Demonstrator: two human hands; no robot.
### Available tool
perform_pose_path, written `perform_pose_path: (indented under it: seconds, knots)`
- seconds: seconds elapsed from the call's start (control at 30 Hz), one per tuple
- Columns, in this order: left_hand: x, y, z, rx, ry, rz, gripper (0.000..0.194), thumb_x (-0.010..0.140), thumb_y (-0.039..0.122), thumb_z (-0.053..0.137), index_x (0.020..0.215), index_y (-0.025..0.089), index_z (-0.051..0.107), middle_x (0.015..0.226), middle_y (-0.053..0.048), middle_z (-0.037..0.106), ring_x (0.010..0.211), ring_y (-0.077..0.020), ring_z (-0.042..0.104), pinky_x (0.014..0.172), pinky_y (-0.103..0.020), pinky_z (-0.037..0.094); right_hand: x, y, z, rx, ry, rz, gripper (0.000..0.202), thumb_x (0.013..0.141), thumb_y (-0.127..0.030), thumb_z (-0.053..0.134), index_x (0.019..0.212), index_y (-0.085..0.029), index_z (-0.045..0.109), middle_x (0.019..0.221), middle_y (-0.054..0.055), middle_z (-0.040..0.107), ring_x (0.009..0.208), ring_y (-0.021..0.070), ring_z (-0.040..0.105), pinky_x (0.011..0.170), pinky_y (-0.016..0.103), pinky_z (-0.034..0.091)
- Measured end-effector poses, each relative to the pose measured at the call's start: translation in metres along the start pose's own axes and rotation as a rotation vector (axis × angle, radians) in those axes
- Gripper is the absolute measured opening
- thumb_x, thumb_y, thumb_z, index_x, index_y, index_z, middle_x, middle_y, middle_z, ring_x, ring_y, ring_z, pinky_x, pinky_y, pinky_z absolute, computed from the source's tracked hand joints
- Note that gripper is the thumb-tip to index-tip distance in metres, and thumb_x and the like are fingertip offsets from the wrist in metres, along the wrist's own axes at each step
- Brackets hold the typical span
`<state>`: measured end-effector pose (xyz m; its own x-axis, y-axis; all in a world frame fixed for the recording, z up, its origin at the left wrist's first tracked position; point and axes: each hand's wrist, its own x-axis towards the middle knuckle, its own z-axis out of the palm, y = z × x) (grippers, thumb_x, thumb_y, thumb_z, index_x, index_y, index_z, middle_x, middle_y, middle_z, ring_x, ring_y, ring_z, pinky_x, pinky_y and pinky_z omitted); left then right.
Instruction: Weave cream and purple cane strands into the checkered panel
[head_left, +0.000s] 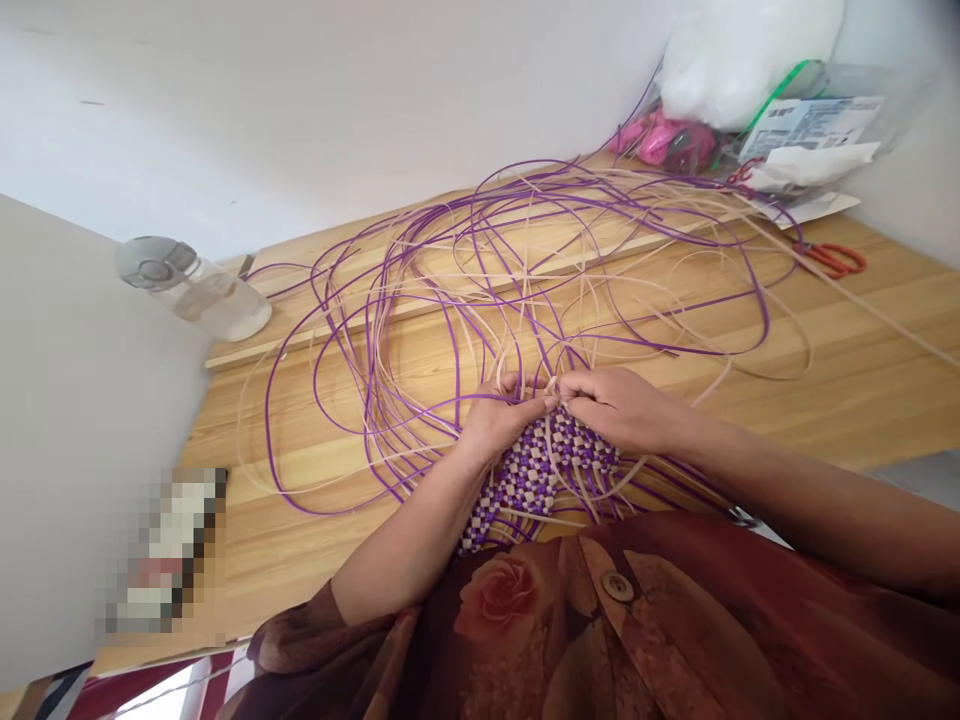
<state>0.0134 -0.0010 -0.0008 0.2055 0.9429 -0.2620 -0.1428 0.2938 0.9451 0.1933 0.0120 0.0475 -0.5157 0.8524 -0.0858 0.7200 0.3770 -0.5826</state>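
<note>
A woven panel (pixel 529 475) of purple and cream plastic strips lies at the table's near edge, against my clothes. My left hand (pixel 499 415) is closed at the panel's upper edge, its thumb and fingers pinching a cream strip there. Close beside it, my right hand (pixel 611 405) is curled shut on the same spot, with a cream strip at its fingertips. Loose purple strips (pixel 386 290) and cream strips fan out from the panel across the table in wide loops. The exact crossing between my fingertips is partly hidden.
A clear bottle with a grey lid (pixel 191 285) stands at the back left. Orange-handled scissors (pixel 832 260) lie at the right. Plastic bags (pixel 750 70) and papers fill the back right corner. A blurred-out flat object (pixel 169 550) rests at the left edge of the wooden table (pixel 862 400).
</note>
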Motion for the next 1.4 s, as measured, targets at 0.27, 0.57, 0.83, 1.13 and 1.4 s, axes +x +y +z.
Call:
perform_pose_path:
  seconds: [0.27, 0.57, 0.83, 1.13, 1.4]
  knots:
    - [0.006, 0.006, 0.001, 0.504, 0.13, 0.156, 0.03, 0.075, 0.036, 0.07, 0.057, 0.016, 0.056, 0.053, 0.003, 0.048, 0.053, -0.0085, 0.04, 0.052, -0.023, 0.029, -0.009, 0.003, 0.03, 0.046, 0.208, 0.085, 0.024, 0.093, -0.035, 0.043, 0.078, -0.02, 0.053, 0.069, 0.001, 0.058, 0.063, 0.0153, 0.049, 0.06, 0.027, 0.029]
    - [0.008, 0.007, 0.001, 0.273, 0.073, 0.02, 0.028, 0.072, 0.041, 0.07, 0.066, 0.015, 0.061, 0.056, 0.003, 0.052, 0.051, -0.0079, 0.04, 0.051, -0.022, 0.03, -0.008, 0.008, 0.042, 0.129, 0.392, 0.038, 0.02, 0.093, -0.033, 0.048, 0.078, -0.02, 0.05, 0.07, -0.001, 0.053, 0.065, 0.0142, 0.046, 0.063, 0.027, 0.031]
    - [0.007, 0.006, 0.006, 0.19, 0.048, -0.007, 0.037, 0.061, 0.044, 0.081, 0.066, 0.015, 0.059, 0.055, 0.004, 0.053, 0.051, -0.0068, 0.042, 0.051, -0.022, 0.031, -0.009, 0.014, 0.047, 0.261, 0.378, 0.049, 0.025, 0.089, -0.028, 0.048, 0.066, -0.02, 0.045, 0.06, -0.003, 0.044, 0.059, 0.0122, 0.041, 0.058, 0.027, 0.028]
    - [0.007, 0.005, 0.008, 0.328, 0.094, 0.026, 0.028, 0.071, 0.039, 0.072, 0.064, 0.015, 0.059, 0.055, 0.004, 0.051, 0.05, -0.0072, 0.04, 0.05, -0.022, 0.03, -0.014, 0.017, 0.047, 0.398, 0.467, 0.082, 0.026, 0.082, -0.026, 0.048, 0.057, -0.02, 0.042, 0.057, -0.003, 0.037, 0.057, 0.0115, 0.037, 0.057, 0.027, 0.03]
    - [0.004, 0.004, 0.002, 0.194, -0.025, -0.017, 0.037, 0.07, 0.044, 0.073, 0.057, 0.017, 0.051, 0.05, 0.005, 0.044, 0.045, -0.0059, 0.033, 0.046, -0.023, 0.023, -0.03, 0.004, 0.03, 0.063, 0.54, -0.061, 0.017, 0.085, -0.036, 0.06, 0.083, -0.019, 0.058, 0.081, 0.004, 0.061, 0.082, 0.02, 0.054, 0.08, 0.034, 0.042]
